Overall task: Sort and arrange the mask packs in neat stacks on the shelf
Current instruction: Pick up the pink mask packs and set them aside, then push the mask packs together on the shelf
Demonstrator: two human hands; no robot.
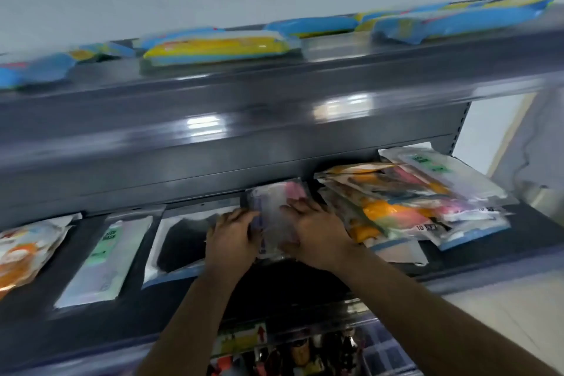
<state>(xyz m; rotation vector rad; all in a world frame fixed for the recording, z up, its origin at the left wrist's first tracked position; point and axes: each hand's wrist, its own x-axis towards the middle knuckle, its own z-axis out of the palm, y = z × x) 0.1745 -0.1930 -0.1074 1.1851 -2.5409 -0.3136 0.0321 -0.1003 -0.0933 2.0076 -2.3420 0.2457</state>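
Between the hands: a clear mask pack [276,217] with pink and purple showing through lies flat on the dark shelf [476,256], pressed from both sides.
Left hand [233,236]: fingers spread and curled against the pack's left edge, palm down; it squares the pack rather than lifting it, as far as the blur lets me judge.
Right hand [317,233]: laid flat over the pack's right half, fingers wide and pointing toward the left hand; pressing, not pinching.
Just left of the left hand: a pack with black masks [180,244], lying alone, its near corner touching or tucked under the hand.
Further left of it: a green-labelled pack [105,256], then an orange pack [24,250] at the frame edge, each apart from its neighbour.
Right of the right hand: a loose heap of mixed packs [409,207], overlapping at odd angles, orange, pink and green labels jumbled together.
Above both hands: the upper shelf with blue and yellow packs [216,49], too blurred to read.
Done so far: four kinds seem laid out in a row, each a starting place for a stack.
Left to do: the heap looks like the bulk of the work; most packs still need sorting onto those places, and no stack looks more than a pack or two high.
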